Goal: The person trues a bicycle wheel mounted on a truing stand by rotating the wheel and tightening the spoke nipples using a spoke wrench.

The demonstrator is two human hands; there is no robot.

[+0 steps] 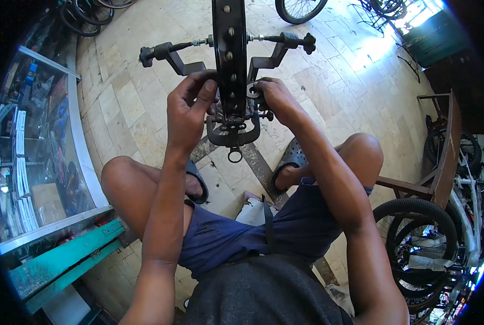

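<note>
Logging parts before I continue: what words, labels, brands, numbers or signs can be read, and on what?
No text can be read.
Black wheel rim: no legible lettering.
Grey tool in the right hand: no legible marking.
White boxes in the glass cabinet: any print too small and blurred.

Before us, the wheel rim (230,46) stands between two arms of the stand (256,130), with our left grip (190,105) on its left and our right grip (277,100) on its right. A display case (87,162) flanks our left, tyres (418,204) our right; another wheel (301,20) sits farther ahead, right of the rim.
</note>
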